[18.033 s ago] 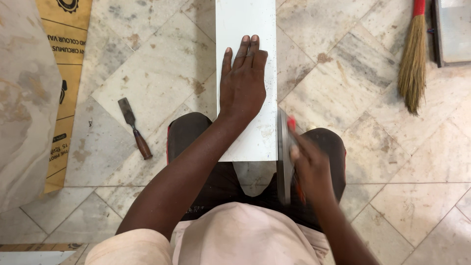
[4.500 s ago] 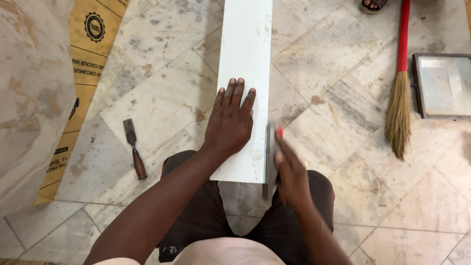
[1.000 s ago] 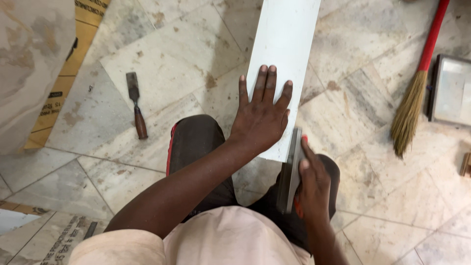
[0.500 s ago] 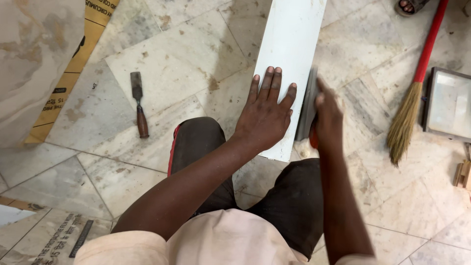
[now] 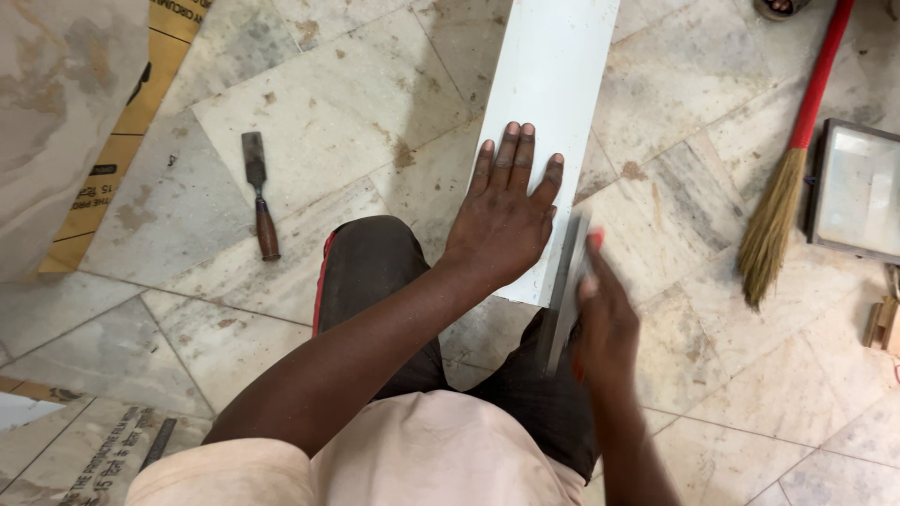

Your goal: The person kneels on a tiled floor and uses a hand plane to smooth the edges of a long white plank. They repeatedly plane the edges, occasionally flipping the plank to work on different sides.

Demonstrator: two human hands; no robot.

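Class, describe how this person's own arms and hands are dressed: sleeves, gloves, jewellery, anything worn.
Both hands are bare: no gloves, rings or watch show on the left hand or the motion-blurred right hand. Both forearms are uncovered. A pale pinkish short sleeve covers the left upper arm; the right shoulder is out of frame.

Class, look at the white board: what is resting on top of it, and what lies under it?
The left hand lies flat on the white board. Marble floor shows around it; the near end crosses the lap, the rest underneath is hidden.

Single head camera looked steeply down, close over the lap, at the board (image 5: 553, 84) and marble floor (image 5: 309, 112); edges probably distorted.
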